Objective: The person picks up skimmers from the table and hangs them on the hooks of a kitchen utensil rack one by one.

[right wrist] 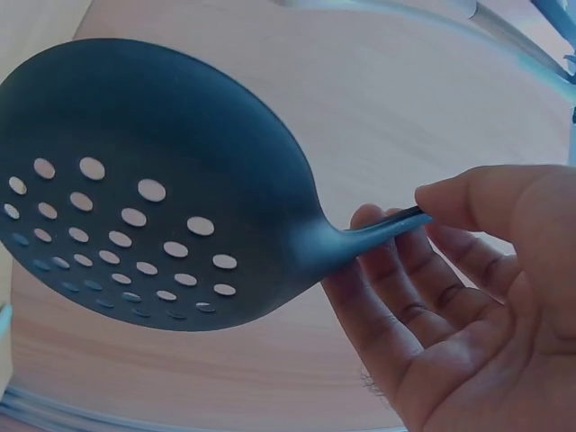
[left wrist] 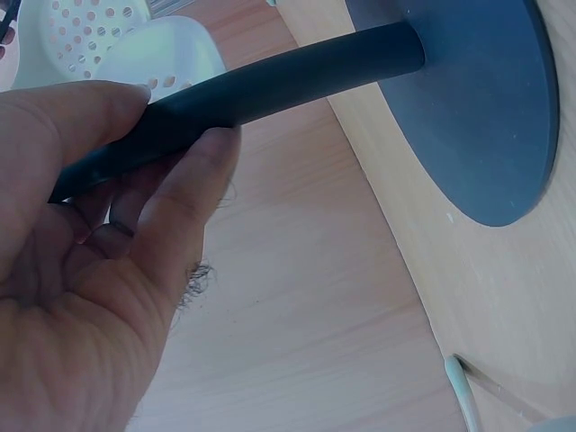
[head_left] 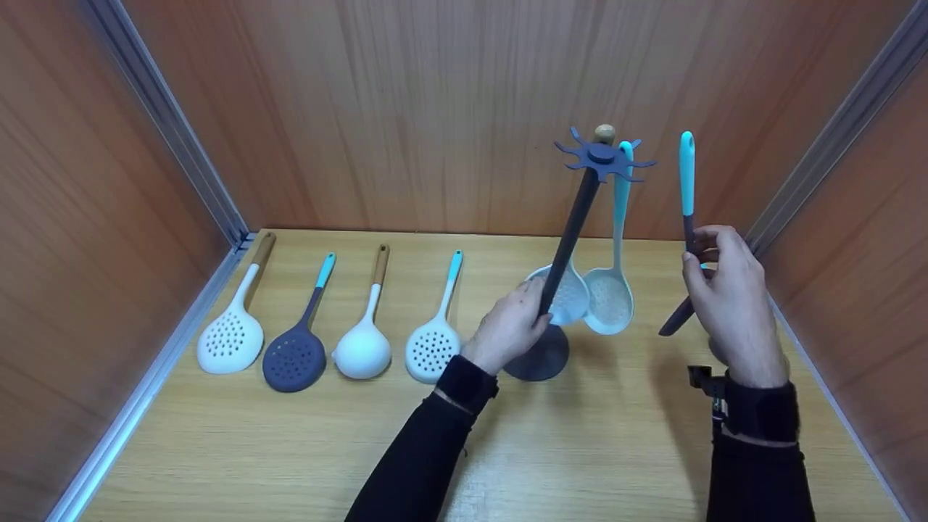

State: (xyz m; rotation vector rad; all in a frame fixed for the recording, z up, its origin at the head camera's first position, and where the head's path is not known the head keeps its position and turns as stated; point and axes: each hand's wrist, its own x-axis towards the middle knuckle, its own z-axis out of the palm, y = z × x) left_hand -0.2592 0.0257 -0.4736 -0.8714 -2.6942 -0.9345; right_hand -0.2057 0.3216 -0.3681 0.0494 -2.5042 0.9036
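Observation:
My left hand (head_left: 511, 326) grips the black pole of a utensil stand (head_left: 573, 232), which has a dark hooked crown on top and a round base (left wrist: 486, 108) at the tabletop. Two pale utensils hang from the crown: a ladle-like one (head_left: 609, 304) with a turquoise handle, and another (head_left: 569, 293) partly behind the pole. Holes show in the pale heads in the left wrist view. To the right of the stand, my right hand (head_left: 728, 297) pinches the neck of a dark skimmer (right wrist: 171, 180), raised with its turquoise handle upward. Its perforated head is edge-on in the head view.
On the wooden tabletop (head_left: 290, 449), left of the stand, lie a white skimmer (head_left: 230, 341) with a wooden handle, a dark skimmer (head_left: 293, 359), a white ladle (head_left: 362, 351) and a white skimmer (head_left: 433, 348) with a turquoise handle. Wooden panels (head_left: 406, 109) enclose the back and sides.

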